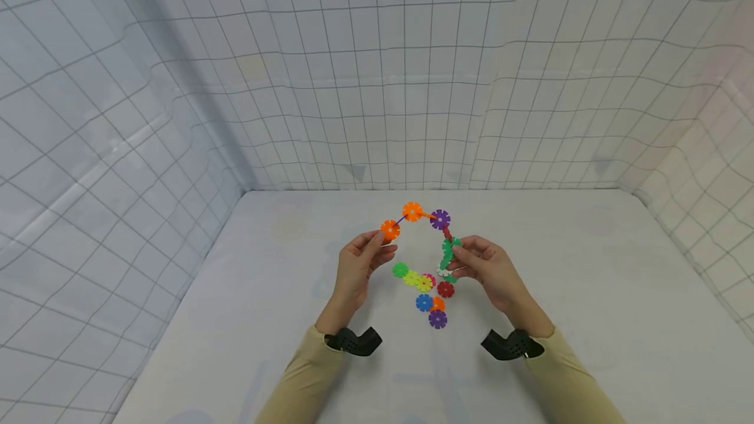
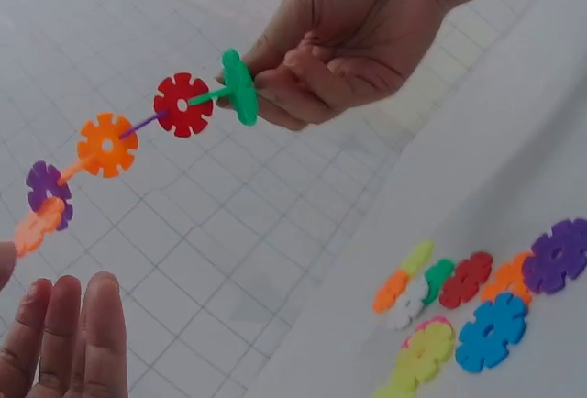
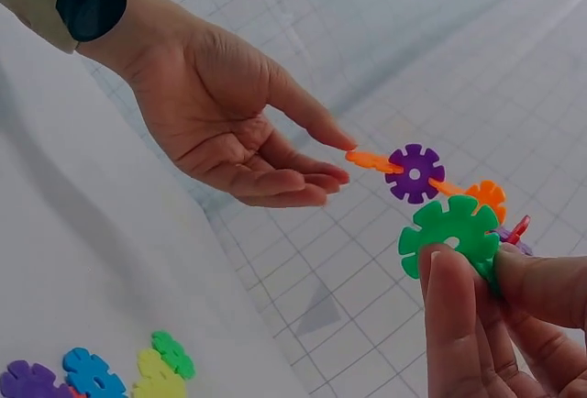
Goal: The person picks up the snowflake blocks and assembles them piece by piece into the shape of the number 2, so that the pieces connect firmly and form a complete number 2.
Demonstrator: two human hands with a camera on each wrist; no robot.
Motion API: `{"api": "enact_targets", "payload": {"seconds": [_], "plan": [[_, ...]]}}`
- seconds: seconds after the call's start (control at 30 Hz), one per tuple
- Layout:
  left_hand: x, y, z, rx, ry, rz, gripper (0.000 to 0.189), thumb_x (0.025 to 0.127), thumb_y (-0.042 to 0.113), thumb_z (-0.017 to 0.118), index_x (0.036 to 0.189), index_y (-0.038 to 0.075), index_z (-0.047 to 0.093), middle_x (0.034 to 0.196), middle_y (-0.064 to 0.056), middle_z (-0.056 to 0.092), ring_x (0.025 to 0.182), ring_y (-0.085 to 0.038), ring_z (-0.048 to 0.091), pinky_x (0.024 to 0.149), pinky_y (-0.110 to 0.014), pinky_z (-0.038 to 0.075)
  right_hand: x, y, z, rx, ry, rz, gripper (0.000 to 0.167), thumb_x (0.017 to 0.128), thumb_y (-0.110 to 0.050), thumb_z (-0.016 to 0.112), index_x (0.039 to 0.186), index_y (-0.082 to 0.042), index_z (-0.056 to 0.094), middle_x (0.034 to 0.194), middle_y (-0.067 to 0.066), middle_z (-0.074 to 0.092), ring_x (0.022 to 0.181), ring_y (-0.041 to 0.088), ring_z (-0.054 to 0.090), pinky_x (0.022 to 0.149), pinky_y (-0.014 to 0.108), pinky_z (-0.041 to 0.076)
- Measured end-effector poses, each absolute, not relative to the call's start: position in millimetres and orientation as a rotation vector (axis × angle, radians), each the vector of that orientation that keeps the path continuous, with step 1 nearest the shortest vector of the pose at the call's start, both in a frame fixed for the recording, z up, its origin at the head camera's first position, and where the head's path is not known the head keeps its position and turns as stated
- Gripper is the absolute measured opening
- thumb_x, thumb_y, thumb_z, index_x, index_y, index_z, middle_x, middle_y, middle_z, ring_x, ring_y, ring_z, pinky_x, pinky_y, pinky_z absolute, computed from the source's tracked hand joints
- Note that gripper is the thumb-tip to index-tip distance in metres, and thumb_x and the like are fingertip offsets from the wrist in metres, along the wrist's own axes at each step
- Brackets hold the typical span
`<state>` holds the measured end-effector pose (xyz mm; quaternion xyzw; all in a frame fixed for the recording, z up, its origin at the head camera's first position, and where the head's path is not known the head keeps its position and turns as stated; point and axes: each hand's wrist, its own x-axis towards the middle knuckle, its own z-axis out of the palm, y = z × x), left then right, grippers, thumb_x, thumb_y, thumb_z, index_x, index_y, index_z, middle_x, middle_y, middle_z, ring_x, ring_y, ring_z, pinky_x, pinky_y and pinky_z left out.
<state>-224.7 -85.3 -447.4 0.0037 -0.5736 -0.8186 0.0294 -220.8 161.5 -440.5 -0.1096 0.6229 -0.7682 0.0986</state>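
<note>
A chain of slotted plastic snowflake discs arches above the table between the two hands. My left hand (image 1: 355,268) pinches the orange disc (image 1: 390,229) at one end between thumb and fingers. From there the chain runs through another orange disc (image 1: 412,211), a purple disc (image 1: 440,219) and a red disc (image 2: 182,105). At the other end, my right hand (image 1: 491,273) pinches a green disc (image 3: 449,233) with thumb and fingertips. A second green piece sits against it, partly covered by the right thumb in the right wrist view.
Loose discs lie in a cluster on the white table (image 1: 283,319) below the hands, among them a blue disc (image 1: 424,302), a purple disc (image 1: 438,319), a red disc (image 1: 446,289) and a light green disc (image 1: 400,269). Grid-patterned white fabric (image 1: 377,84) surrounds the table's back and sides.
</note>
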Motion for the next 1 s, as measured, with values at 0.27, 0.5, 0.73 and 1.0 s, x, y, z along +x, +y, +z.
{"api": "enact_targets", "payload": {"seconds": [0.27, 0.5, 0.73, 1.0], "plan": [[-236.8, -90.1, -475.8, -0.001, -2.153, -2.142, 0.039, 0.092, 0.030, 0.065, 0.105, -0.007, 0.065, 0.098, -0.019, 0.067, 0.086, -0.028, 0.066, 0.073, -0.030, 0.055, -223.0, 162.5, -440.0, -0.263, 1.873, -2.264, 0.011, 0.094, -0.012, 0.060, 0.101, -0.003, 0.059, 0.083, 0.004, 0.068, 0.076, 0.018, 0.067, 0.072, 0.028, 0.055], [-239.2, -91.9, -497.3, -0.175, -2.721, -1.489, 0.029, 0.089, 0.023, 0.068, 0.110, 0.003, 0.069, 0.097, -0.006, 0.067, 0.086, -0.020, 0.058, 0.076, -0.032, 0.048, -224.6, 162.7, -439.4, -0.239, 1.844, -2.272, 0.007, 0.094, -0.010, 0.060, 0.099, -0.006, 0.058, 0.082, 0.004, 0.069, 0.076, 0.017, 0.068, 0.073, 0.028, 0.055], [-246.4, -81.9, -500.0, -0.294, -2.899, -1.183, 0.041, 0.081, 0.029, 0.075, 0.112, 0.004, 0.067, 0.096, -0.007, 0.057, 0.088, -0.024, 0.046, 0.078, -0.036, 0.040, -225.4, 164.5, -439.3, -0.239, 1.816, -2.270, 0.006, 0.094, -0.010, 0.060, 0.099, -0.006, 0.057, 0.081, 0.004, 0.070, 0.076, 0.016, 0.067, 0.072, 0.027, 0.055], [-242.8, -83.1, -508.5, -0.332, -2.807, -1.186, 0.025, 0.079, 0.022, 0.079, 0.098, 0.007, 0.072, 0.089, -0.004, 0.056, 0.083, -0.020, 0.046, 0.074, -0.035, 0.040, -225.2, 166.5, -439.6, -0.225, 1.820, -2.258, 0.007, 0.095, -0.010, 0.059, 0.099, -0.005, 0.057, 0.082, 0.004, 0.070, 0.076, 0.016, 0.067, 0.073, 0.027, 0.055]]}}
